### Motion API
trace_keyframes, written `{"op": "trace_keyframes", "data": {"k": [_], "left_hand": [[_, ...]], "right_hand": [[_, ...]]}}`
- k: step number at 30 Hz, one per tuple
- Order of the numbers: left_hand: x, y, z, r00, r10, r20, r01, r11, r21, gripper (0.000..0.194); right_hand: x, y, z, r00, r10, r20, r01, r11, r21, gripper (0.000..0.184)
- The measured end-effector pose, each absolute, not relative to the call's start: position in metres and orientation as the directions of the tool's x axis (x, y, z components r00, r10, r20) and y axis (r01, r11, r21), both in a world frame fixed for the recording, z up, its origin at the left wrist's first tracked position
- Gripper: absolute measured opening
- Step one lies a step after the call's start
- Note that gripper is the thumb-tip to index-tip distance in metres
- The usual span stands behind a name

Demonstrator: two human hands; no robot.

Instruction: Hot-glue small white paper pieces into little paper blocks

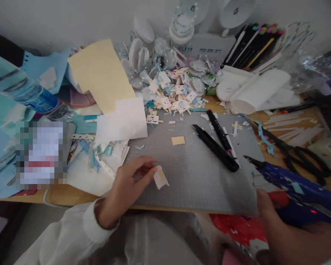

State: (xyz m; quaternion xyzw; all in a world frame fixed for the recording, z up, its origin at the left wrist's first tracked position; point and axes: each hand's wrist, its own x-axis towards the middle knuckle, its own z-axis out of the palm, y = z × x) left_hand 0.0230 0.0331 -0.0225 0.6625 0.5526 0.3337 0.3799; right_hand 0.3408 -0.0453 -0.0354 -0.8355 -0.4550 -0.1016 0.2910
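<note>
My left hand [134, 180] pinches a small white paper piece [161, 177] between thumb and fingers, low over the grey cutting mat [187, 191]. A yellowish patch shows on that piece. At the lower right, my right hand [295, 235] is smeared by motion beside a blue hot glue gun [295, 187] with a red trigger and a lit red light. Its thumb is up near the trigger; the other fingers are hidden, so I cannot tell whether it grips the gun. A small yellow paper rectangle [178, 140] lies flat on the mat.
A black utility knife [216, 149] and a black marker [219, 129] lie on the mat. Behind is a heap of small paper pieces with drawn faces [176, 92]. Scissors [300, 154] lie right; a water bottle [41, 99] and a phone [41, 154] are left.
</note>
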Motion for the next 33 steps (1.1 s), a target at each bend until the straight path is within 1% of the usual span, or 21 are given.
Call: {"op": "trace_keyframes", "data": {"k": [1,3,5,7,9,11,13,16,20,23,26,33], "left_hand": [[0.023,0.032,-0.027,0.192,0.980,0.045,0.514,-0.139,0.847,0.014],[0.020,0.030,-0.033,0.259,0.955,0.148,0.602,-0.279,0.748,0.014],[0.016,0.027,-0.034,0.333,0.907,0.257,0.659,-0.419,0.625,0.017],[0.011,0.025,-0.034,0.397,0.864,0.311,0.680,-0.504,0.533,0.023],[0.007,0.022,-0.036,0.457,0.836,0.303,0.681,-0.548,0.485,0.030],[0.006,0.021,-0.040,0.503,0.817,0.282,0.685,-0.576,0.446,0.035],[0.007,0.019,-0.045,0.526,0.808,0.267,0.697,-0.589,0.410,0.037],[0.008,0.018,-0.049,0.532,0.807,0.258,0.704,-0.590,0.395,0.038],[0.007,0.017,-0.047,0.525,0.811,0.259,0.685,-0.583,0.438,0.042],[0.006,0.018,-0.045,0.528,0.806,0.268,0.672,-0.590,0.448,0.037],[0.007,0.020,-0.044,0.536,0.798,0.276,0.668,-0.601,0.440,0.034],[0.007,0.021,-0.043,0.524,0.806,0.275,0.678,-0.590,0.438,0.031]], "right_hand": [[0.334,-0.043,-0.031,0.548,0.701,0.456,0.835,-0.423,-0.353,0.033],[0.322,-0.041,-0.023,0.482,0.743,0.464,0.876,-0.407,-0.259,0.037],[0.314,-0.041,-0.019,0.382,0.817,0.432,0.924,-0.337,-0.180,0.040],[0.308,-0.041,-0.017,0.276,0.871,0.406,0.961,-0.241,-0.136,0.043],[0.302,-0.040,-0.016,0.187,0.907,0.378,0.978,-0.136,-0.157,0.044],[0.293,-0.038,-0.015,0.140,0.938,0.318,0.971,-0.069,-0.227,0.043],[0.282,-0.035,-0.015,0.099,0.959,0.266,0.956,-0.017,-0.294,0.041],[0.265,-0.031,-0.019,0.025,0.973,0.229,0.941,0.055,-0.335,0.036],[0.249,-0.027,-0.027,-0.020,0.981,0.194,0.939,0.085,-0.332,0.033],[0.244,-0.024,-0.032,-0.002,0.988,0.156,0.952,0.050,-0.303,0.035],[0.241,-0.021,-0.034,0.011,0.987,0.159,0.968,0.030,-0.250,0.037],[0.238,-0.014,-0.035,-0.018,0.988,0.156,0.982,0.046,-0.184,0.030]]}}
